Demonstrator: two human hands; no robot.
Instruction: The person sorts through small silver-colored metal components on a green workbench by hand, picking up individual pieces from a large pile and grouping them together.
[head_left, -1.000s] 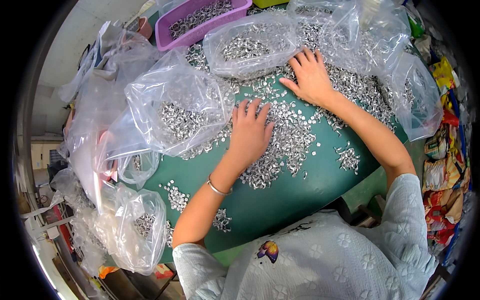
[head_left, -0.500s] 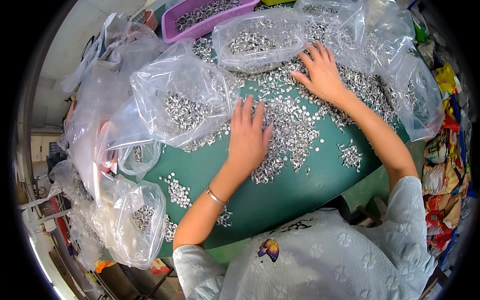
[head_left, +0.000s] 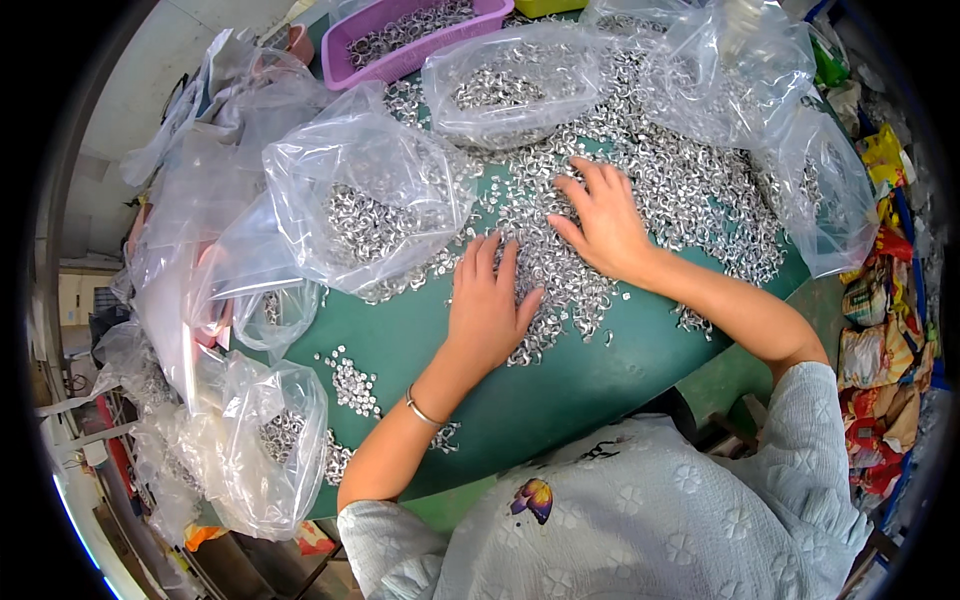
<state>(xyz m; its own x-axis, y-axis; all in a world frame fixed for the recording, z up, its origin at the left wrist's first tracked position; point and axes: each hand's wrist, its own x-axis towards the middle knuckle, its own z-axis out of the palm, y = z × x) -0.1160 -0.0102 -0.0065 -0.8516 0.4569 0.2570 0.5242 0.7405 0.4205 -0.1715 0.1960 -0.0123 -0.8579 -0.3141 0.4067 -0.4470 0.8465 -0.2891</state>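
Where left hand (head_left: 487, 308) and right hand (head_left: 600, 222) press flat, metal pieces (head_left: 690, 190) beneath hidden

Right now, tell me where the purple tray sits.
Head view, top centre-left: the purple tray sits at the green table's far edge, beyond the clear bags.

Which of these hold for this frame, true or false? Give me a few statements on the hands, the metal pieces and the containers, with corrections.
1. Both hands lie flat on the heap of small metal pieces. True.
2. The left hand wears a bracelet at the wrist. True.
3. The right hand grips a plastic bag. False: it rests open on the pieces.
4. The purple tray is empty. False: it holds metal pieces.
5. The table top is green. True.
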